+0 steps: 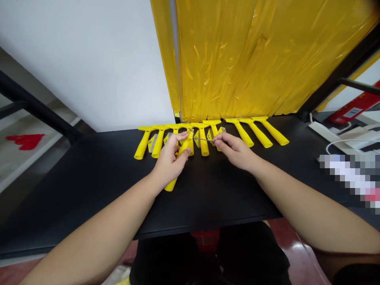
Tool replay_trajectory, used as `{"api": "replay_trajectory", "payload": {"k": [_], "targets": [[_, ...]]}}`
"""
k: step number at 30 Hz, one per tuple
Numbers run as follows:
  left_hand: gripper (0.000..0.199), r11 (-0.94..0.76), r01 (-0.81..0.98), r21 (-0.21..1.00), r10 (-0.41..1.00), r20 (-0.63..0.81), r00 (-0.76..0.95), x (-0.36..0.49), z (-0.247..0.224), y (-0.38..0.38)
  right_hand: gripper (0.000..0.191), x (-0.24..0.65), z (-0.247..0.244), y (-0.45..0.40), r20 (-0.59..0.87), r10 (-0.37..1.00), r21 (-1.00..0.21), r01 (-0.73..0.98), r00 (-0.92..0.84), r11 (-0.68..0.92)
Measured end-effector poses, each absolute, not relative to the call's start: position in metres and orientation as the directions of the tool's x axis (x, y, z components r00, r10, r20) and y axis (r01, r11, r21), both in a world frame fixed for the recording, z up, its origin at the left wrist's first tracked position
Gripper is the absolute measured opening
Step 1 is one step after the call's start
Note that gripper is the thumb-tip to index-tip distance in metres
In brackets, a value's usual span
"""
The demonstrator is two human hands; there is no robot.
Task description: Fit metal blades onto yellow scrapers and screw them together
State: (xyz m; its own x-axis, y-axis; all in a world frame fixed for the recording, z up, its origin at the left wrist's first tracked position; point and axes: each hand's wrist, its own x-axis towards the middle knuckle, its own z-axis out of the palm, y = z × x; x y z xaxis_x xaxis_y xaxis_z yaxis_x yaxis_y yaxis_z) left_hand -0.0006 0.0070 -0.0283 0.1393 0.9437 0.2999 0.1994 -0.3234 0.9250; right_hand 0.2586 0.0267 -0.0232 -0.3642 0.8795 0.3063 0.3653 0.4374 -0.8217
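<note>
My left hand (174, 158) is closed around a yellow plastic scraper-like handle (171, 185), which is tilted with its round end toward me. From the right, my right hand (236, 149) pinches a thin dark metal rod (204, 139), perhaps a hex key or screwdriver. The rod's far end meets the head of the held handle near my left fingertips; the exact contact is too small to make out. Behind both hands lies a row of similar yellow T-shaped handles (143, 144), with small metal-and-yellow pieces (152, 142) between some of them.
The black tabletop (208, 190) ends in a front edge close to my lap. Yellow plastic sheeting (237, 59) and a white panel (97, 59) rise behind it. At right are a white stand with a cable (338, 136) and a red cylinder (353, 109). Black frame bars (38, 109) flank the table.
</note>
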Motion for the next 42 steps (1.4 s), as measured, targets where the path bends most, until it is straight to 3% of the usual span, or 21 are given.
{"api": "replay_trajectory", "payload": {"k": [7, 12, 15, 18, 21, 24, 27, 30, 32, 35, 37, 39, 42], "targets": [[0.039, -0.296, 0.246, 0.923, 0.951, 0.262, 0.161, -0.004, -0.033, 0.011, 0.012, 0.261, -0.033, 0.03, 0.441, 0.845, -0.744, 0.404, -0.301, 0.532], [0.045, -0.315, 0.247, 0.916, 0.945, 0.281, 0.166, -0.006, -0.037, 0.014, 0.017, 0.26, -0.028, 0.029, 0.456, 0.853, -0.745, 0.415, -0.255, 0.522], [0.045, -0.345, 0.235, 0.909, 0.935, 0.309, 0.177, -0.006, -0.037, 0.014, 0.033, 0.258, -0.027, 0.029, 0.37, 0.886, -0.821, 0.349, -0.279, 0.453], [0.044, -0.404, 0.26, 0.877, 0.912, 0.363, 0.191, -0.006, -0.035, 0.013, 0.049, 0.255, -0.031, 0.031, 0.157, 0.929, -0.963, 0.158, -0.336, 0.22], [0.043, -0.426, 0.269, 0.864, 0.902, 0.385, 0.194, -0.005, -0.034, 0.012, 0.053, 0.252, -0.034, 0.032, 0.008, 0.915, -0.997, 0.071, -0.403, 0.04], [0.046, -0.419, 0.257, 0.871, 0.906, 0.38, 0.187, -0.005, -0.033, 0.013, 0.046, 0.25, -0.029, 0.027, 0.12, 0.91, -0.959, 0.19, -0.396, 0.21], [0.048, -0.391, 0.252, 0.885, 0.918, 0.356, 0.172, -0.005, -0.033, 0.013, 0.033, 0.249, -0.02, 0.021, 0.336, 0.855, -0.786, 0.383, -0.395, 0.485], [0.047, -0.37, 0.233, 0.899, 0.925, 0.335, 0.178, -0.005, -0.033, 0.014, 0.034, 0.249, -0.015, 0.017, 0.397, 0.829, -0.713, 0.435, -0.395, 0.549], [0.047, -0.369, 0.194, 0.909, 0.923, 0.333, 0.193, -0.005, -0.034, 0.014, 0.038, 0.248, -0.014, 0.015, 0.3, 0.874, -0.839, 0.331, -0.381, 0.432], [0.047, -0.412, 0.128, 0.902, 0.902, 0.384, 0.199, -0.005, -0.035, 0.012, 0.043, 0.245, -0.011, 0.012, 0.022, 0.904, -1.0, 0.0, -0.427, 0.025], [0.044, -0.476, 0.106, 0.873, 0.871, 0.45, 0.198, -0.004, -0.035, 0.011, 0.043, 0.244, -0.008, 0.009, -0.112, 0.851, -0.963, -0.155, -0.512, -0.22], [0.043, -0.55, 0.117, 0.827, 0.828, 0.521, 0.207, -0.005, -0.033, 0.01, 0.042, 0.245, -0.005, 0.007, -0.181, 0.785, -0.915, -0.192, -0.593, -0.356], [0.045, -0.632, 0.207, 0.747, 0.773, 0.589, 0.235, -0.008, -0.028, 0.011, 0.041, 0.247, -0.006, 0.01, -0.186, 0.773, -0.929, -0.148, -0.607, -0.34]]}}
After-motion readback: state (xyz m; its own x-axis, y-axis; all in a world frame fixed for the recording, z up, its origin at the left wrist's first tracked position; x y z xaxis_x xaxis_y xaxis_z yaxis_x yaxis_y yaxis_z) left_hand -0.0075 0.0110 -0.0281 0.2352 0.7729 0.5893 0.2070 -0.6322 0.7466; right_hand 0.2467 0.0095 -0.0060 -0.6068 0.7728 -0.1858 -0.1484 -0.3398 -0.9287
